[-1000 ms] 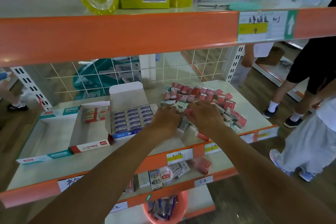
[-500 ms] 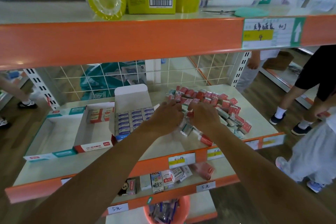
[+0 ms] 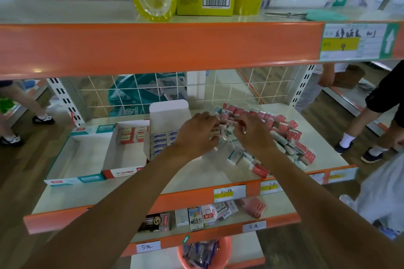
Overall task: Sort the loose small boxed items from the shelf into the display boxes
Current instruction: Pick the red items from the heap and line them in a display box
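Note:
A heap of loose small boxes (image 3: 284,133), red and teal, lies on the right half of the middle shelf. My left hand (image 3: 196,133) is closed around a few small boxes (image 3: 215,132) at the heap's left edge. My right hand (image 3: 251,131) is just beside it, its fingers pinched on something small that I cannot make out. Three display boxes stand to the left: a white one with a raised lid (image 3: 168,113) holding blue-labelled boxes, a red-trimmed one (image 3: 124,170) with a few boxes at its back, and a teal-trimmed one (image 3: 74,179).
An orange shelf rail (image 3: 153,48) runs overhead, with yellow packs and scissors above it. A lower shelf (image 3: 218,214) holds several cartons, and an orange bucket (image 3: 205,253) stands below. People stand at the right (image 3: 371,120) and left.
Both hands have risen from the front of the heap to its upper left edge, and my left hand now holds a few boxes. The view has tilted up slightly.

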The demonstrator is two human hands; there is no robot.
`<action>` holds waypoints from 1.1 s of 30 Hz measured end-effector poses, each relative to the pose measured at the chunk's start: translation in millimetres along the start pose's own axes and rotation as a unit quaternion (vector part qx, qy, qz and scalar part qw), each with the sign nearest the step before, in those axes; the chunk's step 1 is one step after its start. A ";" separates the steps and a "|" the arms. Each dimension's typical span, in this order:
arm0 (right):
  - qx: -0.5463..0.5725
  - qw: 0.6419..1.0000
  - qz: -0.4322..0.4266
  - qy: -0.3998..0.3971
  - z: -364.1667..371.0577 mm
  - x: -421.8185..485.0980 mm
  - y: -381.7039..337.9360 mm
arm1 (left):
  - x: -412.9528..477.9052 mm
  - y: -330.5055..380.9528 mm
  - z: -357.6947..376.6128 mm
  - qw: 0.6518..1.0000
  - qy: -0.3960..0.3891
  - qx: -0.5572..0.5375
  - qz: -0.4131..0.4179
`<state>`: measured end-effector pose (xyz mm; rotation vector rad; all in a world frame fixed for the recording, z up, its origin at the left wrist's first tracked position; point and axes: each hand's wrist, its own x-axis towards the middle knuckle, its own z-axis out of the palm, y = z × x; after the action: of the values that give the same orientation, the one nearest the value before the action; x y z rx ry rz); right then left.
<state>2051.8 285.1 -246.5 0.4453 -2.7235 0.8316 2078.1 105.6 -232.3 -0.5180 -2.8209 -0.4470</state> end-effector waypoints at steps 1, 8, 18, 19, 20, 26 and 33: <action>0.017 1.000 -0.005 0.009 1.9 2.5 -5.0 | -2.2 -3.2 -2.2 1.000 0.004 -0.015 -0.020; 0.083 0.996 -0.016 -0.003 29.9 17.8 -29.8 | -15.4 -24.2 -27.3 0.978 -0.006 -0.168 -0.125; 0.124 0.989 -0.006 -0.085 56.0 23.5 -72.2 | -35.4 -65.3 -56.0 0.902 -0.020 -0.348 -0.254; 0.115 0.989 -0.016 -0.086 57.0 23.3 -77.1 | -37.5 -69.2 -58.1 0.883 -0.024 -0.381 -0.273; 0.115 0.990 -0.026 -0.084 58.5 23.3 -81.9 | -40.0 -73.5 -60.1 0.862 -0.026 -0.414 -0.292; 0.057 0.993 -0.072 -0.075 71.1 26.2 -112.5 | -58.7 -103.1 -69.8 0.843 -0.025 -0.438 -0.311; 0.054 0.989 -0.127 -0.052 89.1 30.4 -142.0 | -77.1 -132.9 -81.2 0.810 0.007 -0.483 -0.332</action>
<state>2061.4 115.3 -237.4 0.8600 -2.6449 0.9108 2112.2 -63.6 -212.8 0.3870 -2.4593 -2.0242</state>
